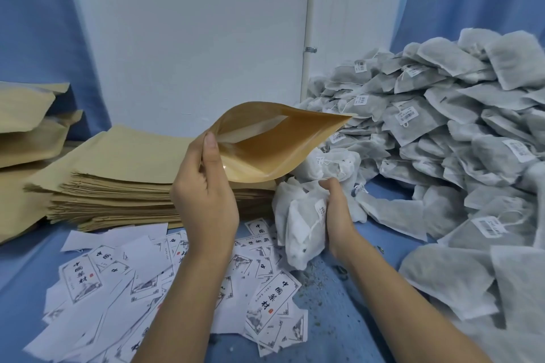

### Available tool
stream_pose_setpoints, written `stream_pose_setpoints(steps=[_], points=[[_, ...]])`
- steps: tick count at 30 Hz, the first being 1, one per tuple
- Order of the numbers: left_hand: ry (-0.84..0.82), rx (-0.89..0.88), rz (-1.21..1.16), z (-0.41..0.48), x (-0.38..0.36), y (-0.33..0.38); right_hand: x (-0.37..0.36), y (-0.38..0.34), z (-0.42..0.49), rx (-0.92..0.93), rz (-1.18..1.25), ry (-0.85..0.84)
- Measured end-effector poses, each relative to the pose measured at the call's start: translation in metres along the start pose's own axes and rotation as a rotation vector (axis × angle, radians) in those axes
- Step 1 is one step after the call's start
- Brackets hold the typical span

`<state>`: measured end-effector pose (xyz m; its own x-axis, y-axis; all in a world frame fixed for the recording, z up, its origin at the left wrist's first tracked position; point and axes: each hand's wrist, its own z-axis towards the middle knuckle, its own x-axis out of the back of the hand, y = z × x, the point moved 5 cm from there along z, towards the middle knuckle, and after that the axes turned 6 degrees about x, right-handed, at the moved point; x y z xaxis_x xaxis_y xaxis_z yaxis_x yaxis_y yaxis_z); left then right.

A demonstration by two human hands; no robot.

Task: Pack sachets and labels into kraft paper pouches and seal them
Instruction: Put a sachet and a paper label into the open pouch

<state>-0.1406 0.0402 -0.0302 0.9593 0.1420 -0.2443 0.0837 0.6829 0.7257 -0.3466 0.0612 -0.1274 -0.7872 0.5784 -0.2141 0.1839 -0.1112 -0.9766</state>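
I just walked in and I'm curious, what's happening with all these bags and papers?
A person is packing pouches. The left hand holds a brown paper pouch open, and the right hand grips a bunch of white sachets just below its mouth, not yet inside. A stack of flat pouches, scattered labels and a big sachet pile lie around on the blue table.

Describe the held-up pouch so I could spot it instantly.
Start at the flat stack of kraft pouches on the left. Just above its right end, the left hand pinches one pouch in the air. Unlike the stacked ones, its mouth gapes open.
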Motion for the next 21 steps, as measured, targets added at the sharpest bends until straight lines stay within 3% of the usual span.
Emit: stream_pose_setpoints(steps=[3, 6, 10, 17, 21], points=[[0.007, -0.001, -0.001, 0.001, 0.001, 0.000, -0.009, 0.001, -0.005, -0.012, -0.002, -0.114], [0.013, 0.002, -0.006, 0.002, 0.001, -0.001, -0.011, -0.004, -0.006, 0.212, -0.455, -0.006], [0.001, -0.003, -0.014, 0.002, 0.001, -0.001, -0.013, 0.000, -0.008, 0.282, -0.399, 0.012], [-0.013, 0.002, -0.026, 0.002, 0.000, -0.003, -0.016, 0.004, -0.013, -0.018, -0.281, -0.677], [-0.008, 0.001, -0.022, 0.003, 0.001, -0.002, -0.012, -0.001, -0.016, -0.051, -0.115, -0.795]])
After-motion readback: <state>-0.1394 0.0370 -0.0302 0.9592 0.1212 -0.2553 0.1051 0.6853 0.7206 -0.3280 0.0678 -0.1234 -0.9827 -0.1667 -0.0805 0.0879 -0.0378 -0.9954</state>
